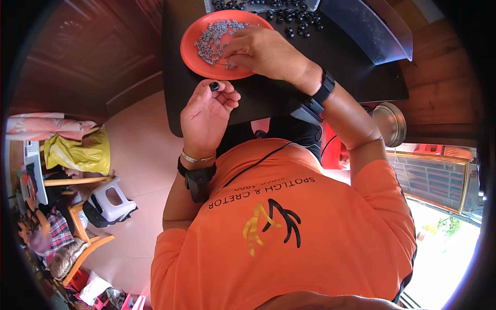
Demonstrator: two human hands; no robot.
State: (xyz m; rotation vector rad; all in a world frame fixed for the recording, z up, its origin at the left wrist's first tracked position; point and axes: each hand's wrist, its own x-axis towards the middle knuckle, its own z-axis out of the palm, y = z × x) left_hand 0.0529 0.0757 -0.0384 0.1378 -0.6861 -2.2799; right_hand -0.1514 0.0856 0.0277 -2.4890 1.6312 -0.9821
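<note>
My left hand (207,106) is palm up just in front of the plate, at the near edge of the dark table. Between its thumb and fingers it holds a small black cylindrical part (214,86), its round end showing. My right hand (258,51) reaches over the orange-red plate (190,54), fingertips down in a pinch near its front rim. What lies in that pinch is too small to make out. Many small silvery metal pieces (214,41) are heaped on the plate, some beside my right fingers.
Loose black round parts (302,20) lie on the dark table (356,85) behind the plate, some in a clear tray (248,7). A translucent bin (374,31) stands at the far right. A grey plastic stool (111,199) and a wooden chair (85,243) are on the left.
</note>
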